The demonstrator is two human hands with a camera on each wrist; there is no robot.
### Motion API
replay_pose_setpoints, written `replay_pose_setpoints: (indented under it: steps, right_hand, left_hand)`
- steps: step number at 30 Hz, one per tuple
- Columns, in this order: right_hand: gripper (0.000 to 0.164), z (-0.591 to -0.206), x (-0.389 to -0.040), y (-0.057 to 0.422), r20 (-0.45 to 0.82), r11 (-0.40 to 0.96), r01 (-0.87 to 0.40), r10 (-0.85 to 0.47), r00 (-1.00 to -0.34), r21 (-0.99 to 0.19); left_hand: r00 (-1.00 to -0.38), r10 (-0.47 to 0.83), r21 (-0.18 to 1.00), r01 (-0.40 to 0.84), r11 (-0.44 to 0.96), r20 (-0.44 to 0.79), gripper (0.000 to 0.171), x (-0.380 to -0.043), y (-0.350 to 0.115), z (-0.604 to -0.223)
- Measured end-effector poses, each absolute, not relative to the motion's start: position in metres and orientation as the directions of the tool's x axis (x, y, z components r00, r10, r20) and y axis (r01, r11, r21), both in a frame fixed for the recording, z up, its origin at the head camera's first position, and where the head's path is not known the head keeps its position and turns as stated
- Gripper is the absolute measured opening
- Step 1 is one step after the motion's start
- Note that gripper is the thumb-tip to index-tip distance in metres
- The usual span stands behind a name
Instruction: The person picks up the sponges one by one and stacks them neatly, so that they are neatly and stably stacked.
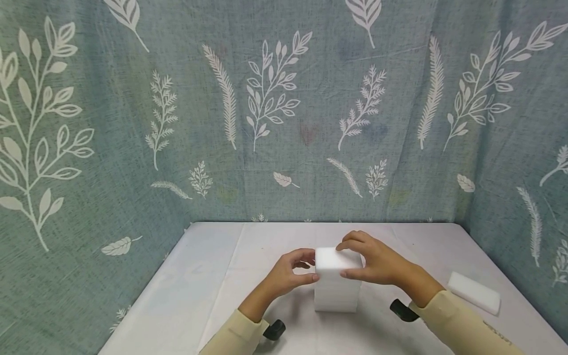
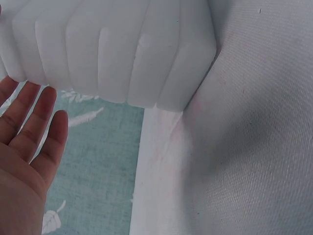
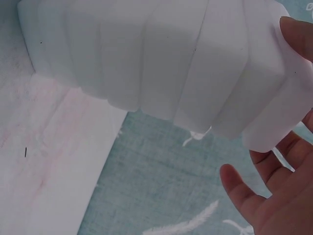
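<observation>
A stack of several white sponge blocks (image 1: 336, 291) stands upright on the white table, its layers slightly uneven in both wrist views. My right hand (image 1: 377, 259) pinches the top sponge block (image 1: 328, 260), thumb on the near side and fingers toward the far side. In the right wrist view, part of that hand (image 3: 283, 196) sits at the block's end, its little finger held apart. On the stack's left side, my left hand (image 1: 290, 271) lies close with fingers extended. Its fingertips (image 2: 47, 93) touch or nearly touch the upper layers.
A single white sponge block (image 1: 474, 292) lies flat on the table (image 1: 262, 236) to the right, beside my right forearm. Black wrist devices (image 1: 274, 330) hang under both sleeves. A blue-green curtain (image 1: 284, 108) with white leaf prints surrounds the table at the back and sides.
</observation>
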State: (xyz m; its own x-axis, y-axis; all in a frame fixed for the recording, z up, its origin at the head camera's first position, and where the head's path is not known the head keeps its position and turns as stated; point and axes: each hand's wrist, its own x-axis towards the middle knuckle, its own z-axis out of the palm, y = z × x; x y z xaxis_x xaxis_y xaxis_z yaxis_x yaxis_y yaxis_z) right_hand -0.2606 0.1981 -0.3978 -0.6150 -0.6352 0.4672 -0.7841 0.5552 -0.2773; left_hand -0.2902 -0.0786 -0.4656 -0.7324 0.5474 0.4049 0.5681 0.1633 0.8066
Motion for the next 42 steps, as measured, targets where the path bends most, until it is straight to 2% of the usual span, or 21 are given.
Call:
replay_pose_setpoints:
  steps: [5, 11, 16, 24, 30, 42]
  right_hand:
    - [0.043, -0.398, -0.262, 0.199, 0.476, 0.545, -0.794, -0.642, -0.601, -0.268]
    - [0.042, -0.398, -0.261, 0.199, 0.437, 0.564, -0.767, -0.632, -0.64, -0.306]
    - [0.043, -0.399, -0.261, 0.2, 0.427, 0.566, -0.761, -0.632, -0.647, -0.315]
    - [0.051, -0.402, -0.261, 0.202, 0.423, 0.559, -0.765, -0.638, -0.644, -0.322]
    - [0.06, -0.401, -0.259, 0.208, 0.42, 0.554, -0.769, -0.645, -0.638, -0.319]
    - [0.062, -0.401, -0.252, 0.23, 0.408, 0.605, -0.726, -0.602, -0.686, -0.327]
  left_hand:
    - [-0.741, 0.547, 0.81, 0.558, 0.179, 0.39, 0.051, -0.29, -0.078, -0.464]
    - [-0.747, 0.546, 0.819, 0.545, 0.178, 0.378, 0.05, -0.29, -0.078, -0.464]
    - [-0.747, 0.544, 0.818, 0.548, 0.178, 0.382, 0.051, -0.29, -0.078, -0.464]
    - [-0.743, 0.538, 0.805, 0.564, 0.185, 0.398, 0.051, -0.29, -0.078, -0.465]
    - [-0.764, 0.528, 0.826, 0.532, 0.189, 0.371, 0.05, -0.289, -0.077, -0.464]
    - [-0.753, 0.535, 0.828, 0.536, 0.161, 0.383, 0.049, -0.264, -0.077, -0.43]
